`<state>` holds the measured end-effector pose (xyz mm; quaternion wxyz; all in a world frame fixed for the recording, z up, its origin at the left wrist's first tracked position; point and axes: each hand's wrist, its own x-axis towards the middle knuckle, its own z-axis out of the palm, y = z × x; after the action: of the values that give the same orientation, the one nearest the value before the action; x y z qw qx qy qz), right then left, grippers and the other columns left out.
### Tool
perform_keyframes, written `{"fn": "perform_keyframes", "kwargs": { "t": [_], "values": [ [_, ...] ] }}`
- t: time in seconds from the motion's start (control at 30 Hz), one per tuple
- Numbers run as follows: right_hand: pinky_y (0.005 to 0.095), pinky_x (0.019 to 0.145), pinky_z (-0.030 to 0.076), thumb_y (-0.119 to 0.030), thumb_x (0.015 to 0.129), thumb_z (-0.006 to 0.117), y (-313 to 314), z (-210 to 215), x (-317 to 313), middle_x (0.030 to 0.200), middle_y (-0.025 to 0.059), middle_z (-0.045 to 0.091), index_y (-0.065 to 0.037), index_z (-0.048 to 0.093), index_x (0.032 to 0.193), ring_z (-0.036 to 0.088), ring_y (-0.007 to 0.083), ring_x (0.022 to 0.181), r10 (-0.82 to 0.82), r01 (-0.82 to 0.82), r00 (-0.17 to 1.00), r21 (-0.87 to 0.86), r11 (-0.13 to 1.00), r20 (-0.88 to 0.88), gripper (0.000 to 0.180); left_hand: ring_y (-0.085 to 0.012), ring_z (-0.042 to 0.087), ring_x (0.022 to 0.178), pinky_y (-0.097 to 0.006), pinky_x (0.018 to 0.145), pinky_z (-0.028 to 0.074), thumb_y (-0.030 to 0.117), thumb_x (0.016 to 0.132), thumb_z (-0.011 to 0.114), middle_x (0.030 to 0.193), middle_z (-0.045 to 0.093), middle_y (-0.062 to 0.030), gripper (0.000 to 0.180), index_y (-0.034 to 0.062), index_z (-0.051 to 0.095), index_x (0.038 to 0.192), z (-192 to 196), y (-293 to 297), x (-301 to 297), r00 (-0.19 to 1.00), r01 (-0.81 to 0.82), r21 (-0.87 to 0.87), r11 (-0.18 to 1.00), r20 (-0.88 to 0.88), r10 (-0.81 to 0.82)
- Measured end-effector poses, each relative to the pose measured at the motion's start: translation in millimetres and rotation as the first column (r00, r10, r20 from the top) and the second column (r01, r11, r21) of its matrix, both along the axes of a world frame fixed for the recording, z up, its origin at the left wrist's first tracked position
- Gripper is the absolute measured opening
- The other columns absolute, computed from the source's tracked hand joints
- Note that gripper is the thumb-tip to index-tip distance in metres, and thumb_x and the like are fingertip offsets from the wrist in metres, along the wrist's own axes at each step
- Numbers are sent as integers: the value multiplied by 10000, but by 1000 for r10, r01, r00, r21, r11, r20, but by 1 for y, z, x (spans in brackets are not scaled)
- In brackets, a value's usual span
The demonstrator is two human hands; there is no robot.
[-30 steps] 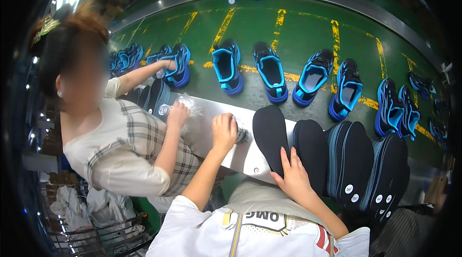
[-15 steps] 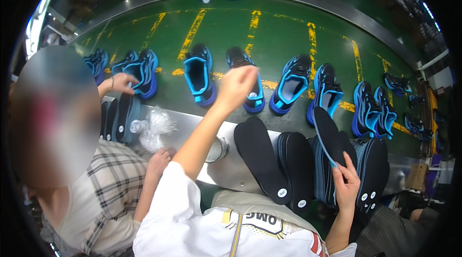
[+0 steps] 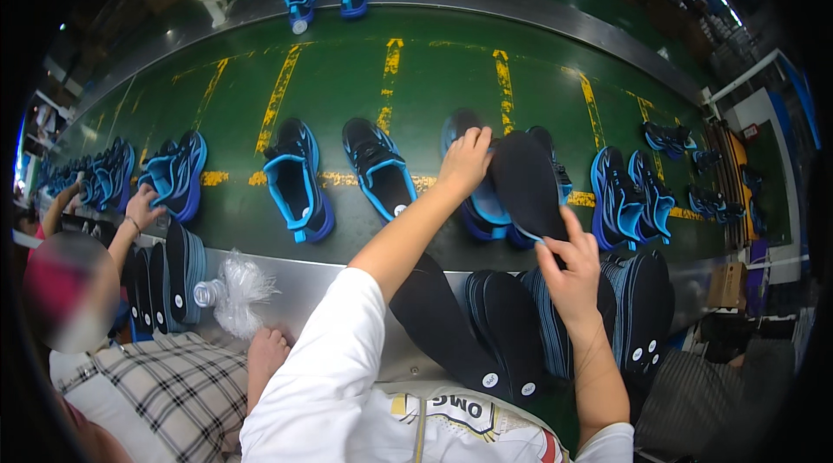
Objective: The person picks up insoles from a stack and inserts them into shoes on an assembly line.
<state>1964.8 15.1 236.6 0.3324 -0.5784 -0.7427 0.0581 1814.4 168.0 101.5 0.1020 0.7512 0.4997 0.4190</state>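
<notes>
Over the green conveyor, my left hand [image 3: 468,157] is closed on the upper of a black and blue sneaker [image 3: 483,211], whose toe is blurred. My right hand [image 3: 571,268] pinches the heel end of a black insole [image 3: 525,177] between thumb and fingers. That insole is held up beside the gripped sneaker and covers much of another sneaker [image 3: 560,172] behind it. Left of my left hand stands a sneaker [image 3: 377,164] with a white round label inside. Below my right hand, stacks of black insoles [image 3: 508,315] lean along the metal ledge.
More sneakers stand on the belt [image 3: 338,72], including a pair [image 3: 625,194] to the right and a sneaker [image 3: 295,177] to the left. A co-worker's hand [image 3: 143,207] touches a shoe at left. Clear plastic wrap [image 3: 239,289] lies on the ledge [image 3: 304,285].
My left hand has moved from one sneaker to the one on its right and taken hold of it. My right hand has carried the insole from above the stacks toward that sneaker. The view has shifted right.
</notes>
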Motion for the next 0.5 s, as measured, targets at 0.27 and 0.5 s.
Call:
{"fn": "perform_keyframes", "kwargs": {
  "t": [0.27, 0.5],
  "values": [
    [332, 657, 453, -65, 614, 582, 41, 18, 18, 893, 91, 634, -2, 565, 559, 522, 253, 692, 246, -167, 948, -342, 925, 204, 85, -261, 524, 647, -336, 575, 408, 350, 842, 507, 676, 496, -138, 410, -41, 542, 722, -10, 5, -21, 978, 141, -359, 923, 193, -74],
    [372, 706, 459, -107, 665, 539, 65, -39, 2, 958, 73, 603, 1, 597, 647, 541, 298, 753, 314, -163, 920, -502, 849, 233, 124, -65, 408, 579, -255, 508, 354, 403, 843, 511, 594, 461, -12, 453, 2, 508, 632, -17, 11, -29, 920, 245, -644, 725, 390, 35]
  ]
}}
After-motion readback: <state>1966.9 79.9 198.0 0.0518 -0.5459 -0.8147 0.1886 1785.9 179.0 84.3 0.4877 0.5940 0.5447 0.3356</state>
